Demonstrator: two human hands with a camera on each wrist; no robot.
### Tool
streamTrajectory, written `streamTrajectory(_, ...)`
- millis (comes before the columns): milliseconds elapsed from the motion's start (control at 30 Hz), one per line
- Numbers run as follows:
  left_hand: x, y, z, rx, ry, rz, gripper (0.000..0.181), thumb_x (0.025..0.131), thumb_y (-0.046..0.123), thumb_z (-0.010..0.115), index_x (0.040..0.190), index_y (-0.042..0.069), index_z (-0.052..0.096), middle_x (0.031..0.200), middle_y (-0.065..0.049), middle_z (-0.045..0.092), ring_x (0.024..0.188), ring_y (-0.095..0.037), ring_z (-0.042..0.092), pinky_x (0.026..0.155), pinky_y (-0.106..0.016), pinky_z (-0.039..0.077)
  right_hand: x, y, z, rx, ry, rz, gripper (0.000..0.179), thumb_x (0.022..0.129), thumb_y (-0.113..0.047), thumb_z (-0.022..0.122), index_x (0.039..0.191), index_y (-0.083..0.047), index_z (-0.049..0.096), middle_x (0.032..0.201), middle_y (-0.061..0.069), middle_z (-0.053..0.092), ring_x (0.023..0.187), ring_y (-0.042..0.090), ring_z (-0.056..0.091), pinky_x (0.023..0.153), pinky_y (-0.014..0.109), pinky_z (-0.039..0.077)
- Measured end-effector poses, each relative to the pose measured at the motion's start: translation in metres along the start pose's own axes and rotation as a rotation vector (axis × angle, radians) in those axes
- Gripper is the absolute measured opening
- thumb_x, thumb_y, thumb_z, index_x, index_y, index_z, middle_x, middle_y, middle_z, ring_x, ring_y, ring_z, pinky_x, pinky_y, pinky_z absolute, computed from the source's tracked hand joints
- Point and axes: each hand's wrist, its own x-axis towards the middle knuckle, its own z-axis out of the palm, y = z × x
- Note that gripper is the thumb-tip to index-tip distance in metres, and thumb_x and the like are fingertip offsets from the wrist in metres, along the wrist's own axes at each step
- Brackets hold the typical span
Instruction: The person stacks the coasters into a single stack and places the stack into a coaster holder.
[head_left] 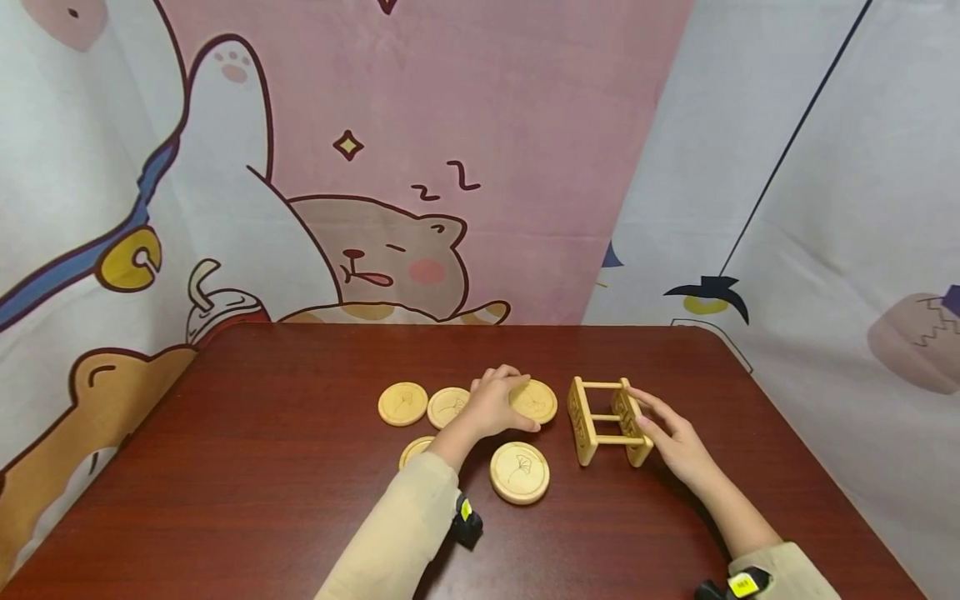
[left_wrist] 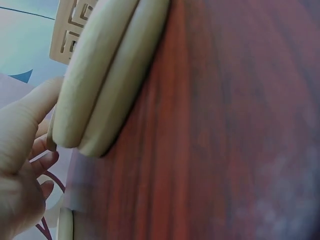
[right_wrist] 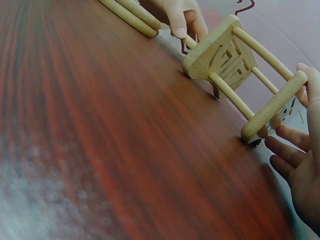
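Coaster [head_left: 537,402], in left grip [head_left: 495,405], near rack [head_left: 582,423]

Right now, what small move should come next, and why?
Probably the left hand should carry the wooden disc it pinches across to the nearby rack, since the right hand touches the rack's outer side and no disc sits inside it.

Tabletop [head_left: 300,517], lower half of frame: two-coaster stack [head_left: 520,472], lower ctr; single coaster [head_left: 538,403] behind it, in L hand [head_left: 495,405]; coaster pair [head_left: 402,404] L of same; part-hidden coaster [head_left: 414,451] before pair, behind L sleeve [head_left: 397,525]; coaster rack [head_left: 582,422] R of ctr, R hand [head_left: 681,443] at its R side. Backdrop [head_left: 555,167] behind, upper frame.
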Motion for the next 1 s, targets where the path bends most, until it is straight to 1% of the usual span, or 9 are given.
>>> streamTrajectory(167, -0.004, 0.000, -0.004, -0.026, 0.014, 0.009, 0.083, 0.067, 0.039, 0.087, 0.137, 0.009, 0.054, 0.130, -0.003, 0.049, 0.118, -0.024, 0.041, 0.092, -0.042, 0.030, -0.001, -0.002, 0.000, -0.004, -0.006, 0.016, 0.042, 0.099, -0.009, 0.051, 0.141, -0.007, 0.046, 0.138, 0.015, 0.049, 0.118, -0.001, 0.041, 0.090, 0.019, 0.033)
streamTrajectory(233, -0.006, 0.001, -0.006, -0.035, 0.026, 0.019, 0.083, 0.066, 0.037, 0.087, 0.137, 0.008, 0.054, 0.129, -0.004, 0.049, 0.118, -0.025, 0.042, 0.092, -0.043, 0.030, -0.001, -0.002, -0.001, 0.000, -0.010, 0.021, 0.043, 0.099, -0.011, 0.051, 0.142, -0.008, 0.046, 0.138, 0.014, 0.049, 0.119, 0.001, 0.041, 0.090, 0.020, 0.034)
streamTrajectory(367, -0.009, 0.002, -0.010, -0.040, 0.041, 0.019, 0.084, 0.066, 0.037, 0.088, 0.137, 0.008, 0.054, 0.129, -0.005, 0.050, 0.117, -0.025, 0.042, 0.091, -0.043, 0.031, -0.001, -0.002, -0.001, 0.004, -0.012, 0.025, 0.043, 0.100, -0.012, 0.050, 0.142, -0.009, 0.046, 0.138, 0.013, 0.049, 0.119, 0.005, 0.043, 0.090, 0.021, 0.034)
streamTrajectory(567, -0.015, 0.005, -0.014, -0.044, 0.038, 0.021, 0.084, 0.066, 0.037, 0.087, 0.138, 0.011, 0.053, 0.130, -0.003, 0.049, 0.118, -0.022, 0.042, 0.092, -0.040, 0.030, -0.001, -0.001, -0.001, 0.008, -0.020, 0.035, 0.043, 0.100, -0.013, 0.049, 0.143, -0.009, 0.044, 0.136, 0.013, 0.051, 0.116, -0.001, 0.042, 0.087, 0.019, 0.035)
streamTrajectory(667, -0.018, 0.007, -0.016, -0.059, 0.047, 0.028, 0.084, 0.065, 0.036, 0.088, 0.137, 0.010, 0.053, 0.129, -0.003, 0.049, 0.117, -0.022, 0.042, 0.092, -0.040, 0.030, -0.001, -0.002, -0.001, 0.008, -0.025, 0.041, 0.043, 0.101, -0.014, 0.049, 0.144, -0.009, 0.044, 0.136, 0.012, 0.050, 0.116, -0.002, 0.042, 0.088, 0.023, 0.036)
streamTrajectory(700, -0.020, 0.008, -0.016, -0.059, 0.052, 0.034, 0.084, 0.065, 0.036, 0.088, 0.137, 0.010, 0.054, 0.129, -0.003, 0.050, 0.117, -0.022, 0.043, 0.091, -0.039, 0.030, -0.001, -0.002, -0.001, 0.010, -0.026, 0.040, 0.044, 0.101, -0.013, 0.049, 0.144, -0.009, 0.043, 0.136, 0.012, 0.050, 0.116, -0.002, 0.041, 0.089, 0.027, 0.036)
streamTrajectory(800, -0.023, 0.010, -0.016, -0.052, 0.069, 0.057, 0.084, 0.064, 0.036, 0.088, 0.136, 0.009, 0.055, 0.128, -0.003, 0.051, 0.116, -0.021, 0.044, 0.090, -0.039, 0.031, -0.002, -0.004, -0.002, 0.013, -0.028, 0.036, 0.045, 0.101, -0.013, 0.048, 0.145, -0.010, 0.042, 0.136, 0.013, 0.050, 0.115, -0.002, 0.041, 0.088, 0.032, 0.037)
streamTrajectory(933, -0.029, 0.013, -0.017, -0.046, 0.086, 0.091, 0.084, 0.062, 0.036, 0.089, 0.135, 0.009, 0.056, 0.126, -0.004, 0.052, 0.114, -0.021, 0.045, 0.090, -0.038, 0.032, -0.002, -0.006, -0.002, 0.025, -0.039, 0.036, 0.046, 0.101, -0.014, 0.047, 0.147, -0.011, 0.039, 0.136, 0.013, 0.049, 0.116, -0.003, 0.041, 0.088, 0.034, 0.038)
streamTrajectory(1000, -0.032, 0.014, -0.018, -0.044, 0.091, 0.104, 0.084, 0.062, 0.036, 0.089, 0.134, 0.008, 0.056, 0.126, -0.003, 0.052, 0.113, -0.021, 0.045, 0.090, -0.038, 0.032, -0.002, -0.006, -0.002, 0.040, -0.049, 0.046, 0.047, 0.102, -0.015, 0.047, 0.147, -0.012, 0.038, 0.138, 0.014, 0.048, 0.117, -0.003, 0.039, 0.090, 0.040, 0.037)
